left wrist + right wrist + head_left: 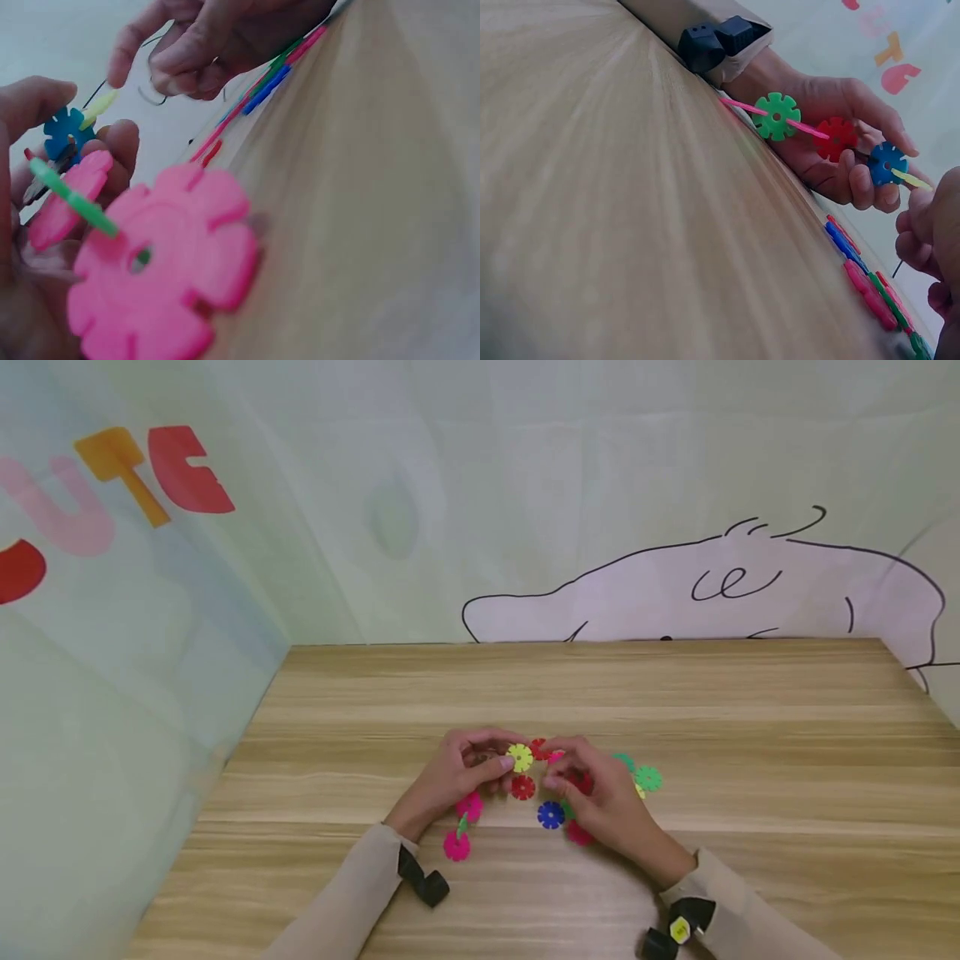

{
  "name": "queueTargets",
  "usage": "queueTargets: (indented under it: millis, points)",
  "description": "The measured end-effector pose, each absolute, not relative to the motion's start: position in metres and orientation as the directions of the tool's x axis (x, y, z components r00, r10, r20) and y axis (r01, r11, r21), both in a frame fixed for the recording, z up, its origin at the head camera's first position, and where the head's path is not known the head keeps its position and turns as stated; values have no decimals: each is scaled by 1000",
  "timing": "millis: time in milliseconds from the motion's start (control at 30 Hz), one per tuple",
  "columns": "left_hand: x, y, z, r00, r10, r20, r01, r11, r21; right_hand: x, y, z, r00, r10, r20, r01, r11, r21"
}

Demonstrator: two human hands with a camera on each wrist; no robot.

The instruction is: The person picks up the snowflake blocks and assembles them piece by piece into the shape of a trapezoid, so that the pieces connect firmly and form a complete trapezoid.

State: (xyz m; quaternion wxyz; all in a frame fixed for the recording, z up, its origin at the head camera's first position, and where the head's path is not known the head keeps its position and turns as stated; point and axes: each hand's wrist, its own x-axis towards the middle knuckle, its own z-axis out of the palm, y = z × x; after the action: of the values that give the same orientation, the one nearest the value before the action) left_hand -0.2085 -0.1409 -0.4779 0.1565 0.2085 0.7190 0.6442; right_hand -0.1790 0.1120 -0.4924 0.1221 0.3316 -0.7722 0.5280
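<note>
Left hand: fingers curled, gripping a chain of plastic discs. The blue disc sits at the thumb and fingertips; the yellow disc projects beyond them.

Right hand: fingers partly bent, thumb and forefinger apart, tips near the yellow disc; contact cannot be determined. A red disc lies between both hands' fingertips.

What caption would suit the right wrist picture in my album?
The left hand holds a colourful chain of discs, its yellow end near the right hand.

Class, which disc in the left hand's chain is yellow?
The end disc nearest the right hand, slotted into the blue disc; the other visible ones are pink, green, red or blue.
</note>
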Motion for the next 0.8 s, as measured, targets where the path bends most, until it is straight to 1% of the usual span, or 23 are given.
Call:
queueTargets:
  millis: [133,267,400,633,800]
  points:
    - [-215,-148,-481,-909,410,79,109,51,993,-178,112,-492,-776,-423,468,-603,279,-748]
    - [-217,-147,-480,-936,351,31,64,84,994,-179,110,-491,-795,-453,404,-567,319,-759]
    - [-217,-144,-479,-938,346,6,54,130,990,-180,107,-492,-793,-467,391,-577,367,-730]
    - [-217,-144,-480,-928,373,15,66,126,990,-179,98,-490,-806,-480,347,-573,482,-663]
    - [-217,-143,-482,-925,379,6,55,120,991,-178,97,-488,-816,-474,332,-557,490,-670]
